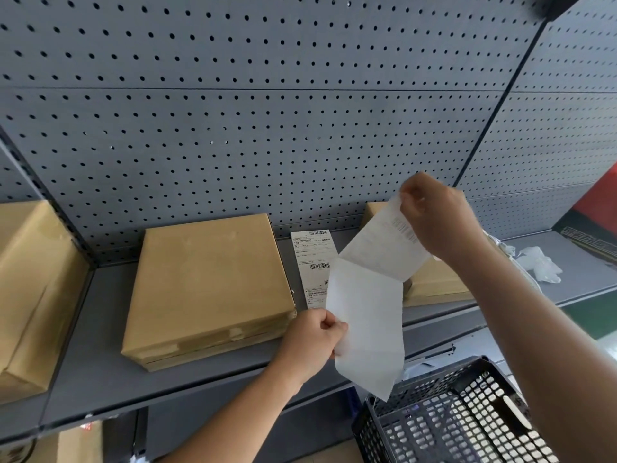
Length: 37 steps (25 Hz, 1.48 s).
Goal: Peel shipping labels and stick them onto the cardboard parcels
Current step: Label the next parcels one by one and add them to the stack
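My right hand (437, 218) pinches the top corner of a shipping label (384, 242) with barcodes, lifted above the shelf. My left hand (312, 339) grips the white backing sheet (367, 325) hanging below it; label and backing are partly pulled apart at a fold. A flat cardboard parcel (210, 282) lies on the grey shelf (100, 355), left of my hands. Another printed label strip (310, 262) lies flat on the shelf between that parcel and a second parcel (434, 285), which my right arm and the label partly hide.
A large cardboard box (30, 289) stands at the far left. A grey pegboard wall (267, 111) backs the shelf. A black mesh basket (450, 419) sits at lower right. Crumpled clear plastic (541, 262) lies on the shelf to the right, near a red and black box (594, 222).
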{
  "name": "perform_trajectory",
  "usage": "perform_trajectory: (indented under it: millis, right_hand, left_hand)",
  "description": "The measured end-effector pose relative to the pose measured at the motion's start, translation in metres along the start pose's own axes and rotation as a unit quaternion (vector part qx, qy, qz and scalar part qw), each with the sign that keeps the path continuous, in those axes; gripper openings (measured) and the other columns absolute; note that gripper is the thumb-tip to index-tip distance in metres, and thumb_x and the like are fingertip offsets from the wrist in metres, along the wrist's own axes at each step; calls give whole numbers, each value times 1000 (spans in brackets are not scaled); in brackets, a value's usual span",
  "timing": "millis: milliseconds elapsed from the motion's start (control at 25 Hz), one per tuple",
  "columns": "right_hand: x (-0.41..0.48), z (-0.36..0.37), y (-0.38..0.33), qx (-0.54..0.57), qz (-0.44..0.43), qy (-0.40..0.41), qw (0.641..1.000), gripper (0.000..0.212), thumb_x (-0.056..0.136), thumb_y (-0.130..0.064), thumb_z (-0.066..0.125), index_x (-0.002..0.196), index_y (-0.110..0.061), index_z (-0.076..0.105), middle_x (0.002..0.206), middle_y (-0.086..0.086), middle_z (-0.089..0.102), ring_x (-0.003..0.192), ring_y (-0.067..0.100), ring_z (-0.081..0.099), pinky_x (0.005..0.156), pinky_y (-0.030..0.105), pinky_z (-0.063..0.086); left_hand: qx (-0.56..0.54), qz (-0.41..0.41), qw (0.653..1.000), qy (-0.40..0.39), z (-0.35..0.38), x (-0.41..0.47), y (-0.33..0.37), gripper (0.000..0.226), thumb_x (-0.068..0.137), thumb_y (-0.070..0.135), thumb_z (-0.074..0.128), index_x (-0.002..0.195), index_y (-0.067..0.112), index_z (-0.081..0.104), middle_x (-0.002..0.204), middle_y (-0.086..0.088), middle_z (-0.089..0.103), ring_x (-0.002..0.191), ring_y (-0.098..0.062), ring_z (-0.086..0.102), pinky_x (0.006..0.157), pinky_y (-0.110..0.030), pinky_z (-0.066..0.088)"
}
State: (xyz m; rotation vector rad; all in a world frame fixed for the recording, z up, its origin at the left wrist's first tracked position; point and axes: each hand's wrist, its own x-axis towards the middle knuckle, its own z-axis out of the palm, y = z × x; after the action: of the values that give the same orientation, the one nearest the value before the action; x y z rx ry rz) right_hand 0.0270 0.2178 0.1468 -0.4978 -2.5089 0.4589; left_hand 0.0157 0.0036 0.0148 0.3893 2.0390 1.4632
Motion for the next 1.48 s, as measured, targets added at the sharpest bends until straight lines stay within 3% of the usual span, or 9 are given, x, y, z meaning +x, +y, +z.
perform_trajectory:
  millis: [400,600,680,880,1040,1120,1240,1400,1480]
  right_hand:
    - [31,-38,-7,36,15,161,986,19,98,-21,43,106,-14,58,93,5,67,83,29,61,73,45,51]
    - [2,-44,-21,95,-32,153,983,13,100,-16,49,104,-10,59,87,-5,61,73,0,54,61,11,37]
    - [-19,-34,-27,100,-63,131,984,10,99,-12,51,101,-10,60,82,-7,61,72,-11,55,61,10,38]
    - [-76,4,-37,135,-151,65,977,17,95,-22,46,101,-13,60,84,-8,64,73,15,61,60,38,50]
    - [-99,25,-48,163,-183,39,969,12,98,-22,48,103,-17,57,90,-8,65,71,15,62,53,38,52]
    - [-105,35,-55,132,-227,16,965,6,100,-22,49,103,-21,55,91,-8,64,67,17,62,50,38,50]
    - [-109,46,-60,102,-263,-27,959,6,101,-24,51,103,-22,57,94,-8,65,67,18,62,49,38,51]
    - [-103,53,-65,182,-235,-120,947,21,99,-34,55,111,-22,67,114,-16,65,102,3,64,82,27,55]
    - [-91,60,-67,237,-165,-86,953,17,97,-30,59,110,-23,68,114,-15,64,110,-1,60,91,18,48]
  left_hand:
    - [30,-18,999,-19,0,6,1,18,99,18,62,88,5,67,91,-5,69,83,-18,69,65,-25,63]
    - [131,-8,990,-44,-8,4,1,22,93,39,66,92,17,66,84,0,76,82,-20,74,83,-44,62]
    - [162,26,986,-12,-14,2,10,29,90,47,68,104,23,60,94,5,71,87,-16,71,82,-40,61]
    - [36,128,982,132,-31,2,45,37,90,37,74,114,22,50,107,0,58,89,-20,65,78,-27,54]
    - [-265,43,963,1,-41,0,65,52,99,50,51,117,5,66,105,-17,74,90,-22,72,89,-41,61]
    - [-278,34,959,-51,-48,-3,69,55,102,55,41,122,13,71,112,-9,78,95,-19,73,84,-36,59]
    - [-261,39,964,-14,-59,-2,67,32,105,33,51,122,17,72,112,-2,79,96,-17,73,75,-30,55]
    - [-270,31,959,79,-78,-1,58,20,102,19,58,110,16,76,103,-5,81,91,-23,77,70,-36,60]
    - [-287,22,951,110,-90,-2,54,17,101,18,60,105,14,76,97,-7,81,83,-23,78,63,-37,63]
